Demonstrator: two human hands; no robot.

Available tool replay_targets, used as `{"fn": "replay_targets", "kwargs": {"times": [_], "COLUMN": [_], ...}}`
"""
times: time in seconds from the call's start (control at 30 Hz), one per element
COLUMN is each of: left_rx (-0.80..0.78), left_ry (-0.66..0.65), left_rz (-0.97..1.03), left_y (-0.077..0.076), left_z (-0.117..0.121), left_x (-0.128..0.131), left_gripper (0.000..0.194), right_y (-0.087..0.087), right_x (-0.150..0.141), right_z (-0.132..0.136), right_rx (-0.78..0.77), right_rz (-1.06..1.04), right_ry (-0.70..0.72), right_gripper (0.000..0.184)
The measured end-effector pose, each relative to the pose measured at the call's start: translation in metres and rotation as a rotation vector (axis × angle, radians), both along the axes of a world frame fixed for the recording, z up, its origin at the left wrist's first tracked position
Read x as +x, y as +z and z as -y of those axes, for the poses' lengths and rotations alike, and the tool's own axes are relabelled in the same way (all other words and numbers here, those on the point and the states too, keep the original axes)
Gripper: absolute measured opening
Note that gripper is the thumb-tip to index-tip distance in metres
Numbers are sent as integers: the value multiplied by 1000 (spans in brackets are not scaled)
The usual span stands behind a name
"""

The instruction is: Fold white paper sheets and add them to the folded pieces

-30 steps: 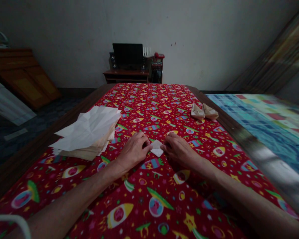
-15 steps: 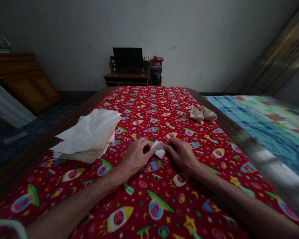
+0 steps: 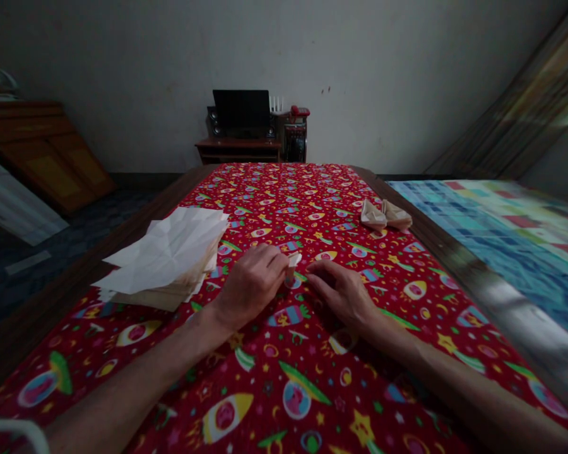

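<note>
A small folded piece of white paper (image 3: 293, 260) pokes out from the fingers of my left hand (image 3: 254, 280), which is closed around it just above the cloth. My left fingers cover most of the paper. Slightly to the right, my right hand (image 3: 343, 291) hovers apart from the paper, its fingers curved with a gap between thumb and forefinger and nothing in them. Left of my hands lies a stack of creased paper sheets (image 3: 170, 252), white on top and tan beneath. Two folded tan paper shapes (image 3: 385, 215) stand at the right edge of the cloth.
A red patterned cloth (image 3: 284, 202) covers the long table, whose dark wooden edge (image 3: 447, 258) shows at the right. Beyond are a monitor (image 3: 241, 112) on a desk, a wooden cabinet (image 3: 47, 154) at left and a bed with a checked cover (image 3: 492, 221) at right.
My right hand has let go of the paper. My left hand has turned over and lifted the folded paper slightly, tilting it upright. The stack and the folded shapes stay put.
</note>
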State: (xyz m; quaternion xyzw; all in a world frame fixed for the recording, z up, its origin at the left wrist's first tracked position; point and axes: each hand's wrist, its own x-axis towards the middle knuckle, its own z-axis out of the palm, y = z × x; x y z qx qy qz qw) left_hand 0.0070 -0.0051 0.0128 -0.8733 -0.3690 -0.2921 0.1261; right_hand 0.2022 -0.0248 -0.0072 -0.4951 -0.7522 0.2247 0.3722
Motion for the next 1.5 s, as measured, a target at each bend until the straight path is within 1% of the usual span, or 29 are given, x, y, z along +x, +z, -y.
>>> {"fn": "replay_targets", "kwargs": {"times": [0.07, 0.13, 0.17, 0.2, 0.3, 0.43, 0.57, 0.67, 0.77, 0.9, 1.03, 1.13, 1.2, 1.3, 1.4, 1.5], "left_rx": [51, 47, 30, 4, -86, -173, -207, -213, -214, -253, -355, -454, -503, -559, -608, -625], "left_ry": [17, 17, 15, 13, -1, -37, -76, -106, -131, -173, -167, -107, -51, 12, 43, 62], "left_rz": [-152, -208, -211, -204, -150, -63, 25, -14, -11, 56, 171, 277, 325, 337, 357, 381], "left_y": [2, 1, 0, -2, -6, -14, -23, -27, -29, -33, -36, -34, -31, -26, -24, -24], "left_z": [2, 5, 6, 7, 7, 2, -5, -8, -8, -8, -7, -7, -8, -10, -10, -9], "left_x": [0, 4, 6, 9, 11, 4, -3, -4, -3, -4, -4, -2, 0, 1, -1, -3], "left_gripper": [16, 17, 17, 16, 17, 10, 11, 6, 8, 12, 10, 6, 8, 11, 10, 11], "right_y": [3, 3, 3, 1, -5, -9, -10, -13, -17, -19, -17, -15, -14, -13, -14, -14], "right_x": [-2, -4, -4, -5, -3, 3, 7, 7, 7, 8, 8, 7, 6, 4, 4, 3], "right_z": [6, 10, 10, 10, 4, -3, -4, -5, -7, -10, -11, -12, -13, -14, -13, -11], "right_rx": [121, 238, 273, 288, 269, 285, 291, 327, 372, 334, 252, 179, 152, 166, 183, 200], "right_rz": [18, 103, 156, 205, 291, 330, 356, 406, 449, 411, 326, 285, 293, 330, 375, 420], "right_ry": [15, 47, 60, 71, 82, 66, 28, 22, 29, 95, 111, 86, 57, 33, 34, 29], "right_gripper": [18, 26, 27, 25, 15, 13, 12, 16, 16, 18, 17, 13, 13, 18, 25, 25]}}
